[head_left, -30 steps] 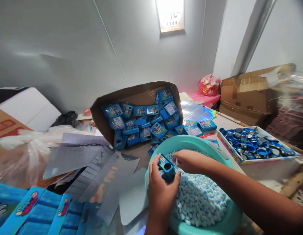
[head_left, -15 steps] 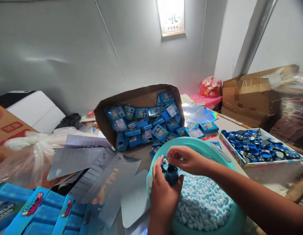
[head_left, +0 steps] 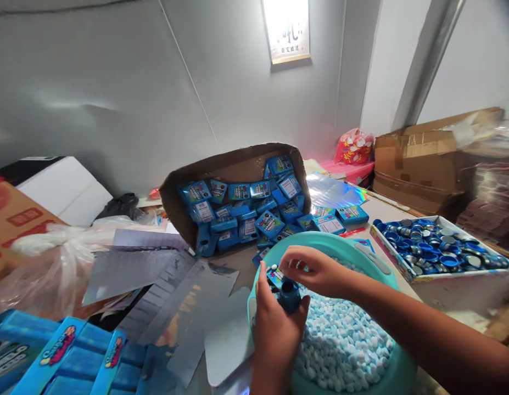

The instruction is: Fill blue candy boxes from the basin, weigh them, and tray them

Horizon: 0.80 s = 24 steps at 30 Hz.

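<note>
My left hand (head_left: 277, 334) is wrapped round a small blue container (head_left: 287, 296), tilted, with its round dark mouth uncovered and a printed panel beside it. A small white candy (head_left: 274, 267) shows on the panel near my left fingertips. Right above the container, my right hand (head_left: 309, 269) has its fingers curled and pressed together; what they hold, if anything, is hidden. Both hands are over the left part of a turquoise basin (head_left: 396, 359), which is filled with pale blue and white candies (head_left: 345, 340).
Behind the basin lies a tipped cardboard box (head_left: 175, 178) full of blue printed packs (head_left: 268, 224). On the right, a shallow tray (head_left: 447, 278) holds many blue and silver caps (head_left: 427, 247). Blue packaging (head_left: 73, 356) fills the front left corner, near plastic sheets (head_left: 126, 274).
My right fingers have lifted slightly from the container's printed panel, and a white candy shows more clearly there. My left hand keeps its hold. The view has shifted a little.
</note>
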Available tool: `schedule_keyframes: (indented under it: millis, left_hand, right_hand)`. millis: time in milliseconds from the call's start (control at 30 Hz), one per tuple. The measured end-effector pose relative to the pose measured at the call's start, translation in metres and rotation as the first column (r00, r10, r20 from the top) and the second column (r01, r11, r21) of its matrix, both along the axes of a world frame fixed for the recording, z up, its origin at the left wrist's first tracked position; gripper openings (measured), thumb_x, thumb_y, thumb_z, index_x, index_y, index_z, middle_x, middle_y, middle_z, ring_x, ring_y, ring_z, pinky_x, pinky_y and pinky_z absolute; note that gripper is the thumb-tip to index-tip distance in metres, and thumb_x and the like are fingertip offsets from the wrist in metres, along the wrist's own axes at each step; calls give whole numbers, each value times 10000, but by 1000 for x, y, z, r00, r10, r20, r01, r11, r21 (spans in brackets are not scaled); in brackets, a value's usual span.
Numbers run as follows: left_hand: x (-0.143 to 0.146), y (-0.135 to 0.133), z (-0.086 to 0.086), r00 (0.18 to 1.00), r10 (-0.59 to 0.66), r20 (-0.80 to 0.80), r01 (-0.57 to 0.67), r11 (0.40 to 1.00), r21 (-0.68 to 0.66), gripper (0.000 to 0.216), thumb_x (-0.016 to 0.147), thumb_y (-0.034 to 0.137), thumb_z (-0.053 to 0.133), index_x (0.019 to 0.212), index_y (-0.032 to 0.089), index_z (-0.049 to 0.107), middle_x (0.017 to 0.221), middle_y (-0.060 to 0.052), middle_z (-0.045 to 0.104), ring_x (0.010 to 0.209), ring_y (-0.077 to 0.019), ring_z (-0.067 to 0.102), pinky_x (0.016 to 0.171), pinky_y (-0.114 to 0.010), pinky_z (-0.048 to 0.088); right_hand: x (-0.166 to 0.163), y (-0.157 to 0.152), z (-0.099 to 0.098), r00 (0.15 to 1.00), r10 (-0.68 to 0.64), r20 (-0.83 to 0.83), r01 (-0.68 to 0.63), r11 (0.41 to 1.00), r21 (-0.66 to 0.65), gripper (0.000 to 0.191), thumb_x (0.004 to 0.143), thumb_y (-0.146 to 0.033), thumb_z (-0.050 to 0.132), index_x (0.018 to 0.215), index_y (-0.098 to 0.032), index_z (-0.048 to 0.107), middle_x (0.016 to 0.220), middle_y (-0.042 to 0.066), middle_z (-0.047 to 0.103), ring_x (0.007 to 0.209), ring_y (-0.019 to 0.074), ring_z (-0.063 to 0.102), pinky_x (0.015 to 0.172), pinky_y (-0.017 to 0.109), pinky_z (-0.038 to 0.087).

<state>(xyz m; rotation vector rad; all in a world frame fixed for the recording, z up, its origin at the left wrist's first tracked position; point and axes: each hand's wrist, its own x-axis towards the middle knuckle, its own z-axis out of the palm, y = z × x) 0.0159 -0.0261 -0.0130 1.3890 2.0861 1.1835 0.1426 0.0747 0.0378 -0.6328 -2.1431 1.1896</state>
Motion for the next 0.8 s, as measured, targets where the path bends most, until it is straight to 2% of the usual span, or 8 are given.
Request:
schedule_keyframes:
  millis: [133, 267, 467, 633, 733, 800]
  left_hand:
    - [2, 0, 6, 999, -30, -37, 28, 999, -46, 1005, 702, 365, 770, 1546, 202, 249, 1531, -203, 424, 1419, -375, 435, 1130, -533, 405]
    - [3, -2, 12, 998, -53, -29, 51, 997, -58, 860, 700, 345, 764, 1461, 220, 385, 1455, -173, 472, 1317, -361, 527, 1089, -525, 437]
    - [4, -4, 15, 998, -59, -25, 58, 998, -24, 656, 687, 268, 754, 1297, 251, 515, 1394, -133, 507, 1268, -330, 554, 1054, -493, 466]
    - [4, -5, 12, 996, -82, -36, 81, 996, -23, 504, 713, 277, 742, 1189, 289, 578, 1412, -99, 500, 1279, -314, 552, 1049, -480, 471]
    - [3, -5, 10, 996, -72, -45, 73, 997, 26, 416, 722, 263, 730, 1119, 288, 605, 1418, -93, 494, 1284, -308, 549, 1046, -476, 474]
    - [2, -4, 9, 999, -35, -31, 37, 997, 68, 373, 735, 278, 723, 1090, 281, 610, 1414, -92, 492, 1262, -302, 560, 1051, -488, 467]
  right_hand:
    - [0, 1, -4, 991, -91, 103, 79, 990, 115, 187, 942, -226, 534, 1061, -170, 668, 1069, 79, 630, 847, 150, 614, 752, 279, 486]
    - [1, 2, -5, 967, -71, 244, 27, 984, 177, 261, 968, -185, 475, 1141, -184, 670, 1112, 94, 621, 936, 182, 620, 835, 313, 472]
    - [1, 4, -8, 948, -40, 317, -20, 983, 182, 276, 960, -151, 461, 1142, -183, 666, 1124, 99, 616, 997, 202, 605, 882, 326, 459]
    - [3, 7, -9, 931, -81, 355, -2, 974, 229, 297, 965, -151, 431, 1148, -194, 660, 1132, 99, 622, 990, 202, 613, 864, 325, 457]
    - [6, 8, -10, 855, -125, 503, -10, 967, 256, 294, 963, -178, 436, 1140, -172, 671, 1111, 118, 634, 961, 226, 634, 825, 339, 460]
    - [9, 6, -12, 748, -120, 653, -61, 967, 248, 277, 945, -238, 502, 1144, -151, 676, 1103, 142, 643, 946, 261, 652, 807, 363, 472]
